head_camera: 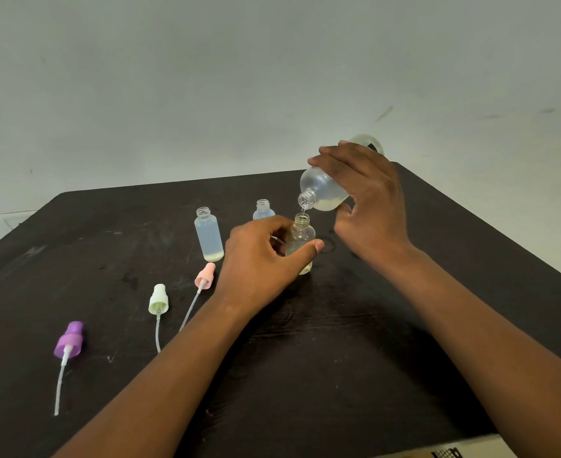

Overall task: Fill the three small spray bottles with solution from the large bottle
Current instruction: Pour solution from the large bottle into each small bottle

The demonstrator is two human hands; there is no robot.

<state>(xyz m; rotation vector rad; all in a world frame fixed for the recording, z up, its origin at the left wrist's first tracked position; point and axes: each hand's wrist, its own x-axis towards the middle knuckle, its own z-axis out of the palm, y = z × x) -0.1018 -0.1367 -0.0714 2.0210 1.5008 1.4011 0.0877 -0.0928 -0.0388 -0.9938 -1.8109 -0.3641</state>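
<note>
Right hand [368, 200] grips the large bottle [325, 190], fingers over the top of its body and thumb below, tilted with the open neck pointing down and left. A thin stream runs from the neck into the mouth of the small bottle [300, 239] directly beneath. Pale yellowish solution sits in the lower side of the large bottle.

Left hand [259, 259] holds that small bottle upright on the dark tabletop [355, 358], thumb across its front, fingers curled round the far side. A little liquid shows at its base.

Two more small bottles stand uncapped and upright: a tall one [208, 234] to the left, nearly full of clear liquid, and another [263, 209] behind the left hand, partly hidden, fill level hard to tell.

Three spray tops lie on the tabletop with their tubes trailing toward the camera: pink [205, 276] nearest the tall bottle, pale yellow [158, 299] beside it, purple [70, 339] well apart at far left.
</note>
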